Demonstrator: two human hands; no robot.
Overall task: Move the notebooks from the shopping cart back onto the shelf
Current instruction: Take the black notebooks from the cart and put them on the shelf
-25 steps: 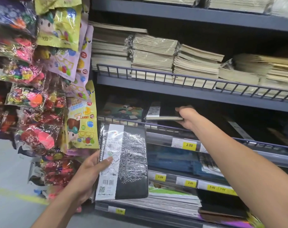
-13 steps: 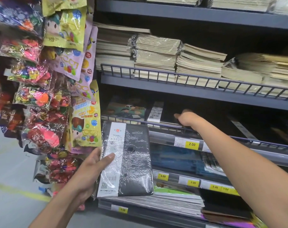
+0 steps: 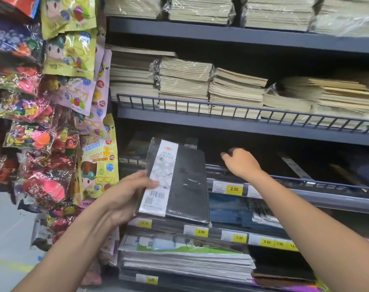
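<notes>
From the head camera, the left hand point(image 3: 126, 199) grips a black shrink-wrapped notebook with a white label strip point(image 3: 177, 180) by its left edge, thumb across the barcode. A second ago this notebook hung lower, by the 3.00 tags; now it has been lifted so its top edge reaches the dark grey metal shelf with the wire front rail point(image 3: 305, 182). The right hand point(image 3: 240, 163), which a second ago pressed another dark notebook into that shelf, has let go and come back over the rail, fingers loosely curled and holding nothing. I'd judge one notebook is shelved and this one goes next, into the same dark bay above the yellow 2.00 price tag point(image 3: 234, 189). The shopping cart is out of view.
</notes>
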